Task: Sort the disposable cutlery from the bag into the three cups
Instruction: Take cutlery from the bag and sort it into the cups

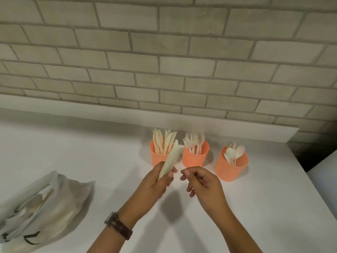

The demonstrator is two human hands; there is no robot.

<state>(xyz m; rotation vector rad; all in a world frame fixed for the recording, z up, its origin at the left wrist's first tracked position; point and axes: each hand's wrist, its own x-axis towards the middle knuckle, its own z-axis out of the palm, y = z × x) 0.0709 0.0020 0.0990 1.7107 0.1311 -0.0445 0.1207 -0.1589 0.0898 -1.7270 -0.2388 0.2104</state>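
Toward the counter's far edge, my left hand (156,181) grips a blurred cutlery piece (172,159), tip toward the knife cup (156,159) just beyond; right hand (202,181) loosely curled, empty.

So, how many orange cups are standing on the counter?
3, side by side: the left cup holds knives, the middle cup holds forks, the right cup holds spoons. None seems hidden.

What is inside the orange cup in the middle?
The middle orange perforated plastic cup holds pale disposable forks, tines up. Their lower handles are hidden behind the cup's wall, so anything else at the bottom cannot be seen.
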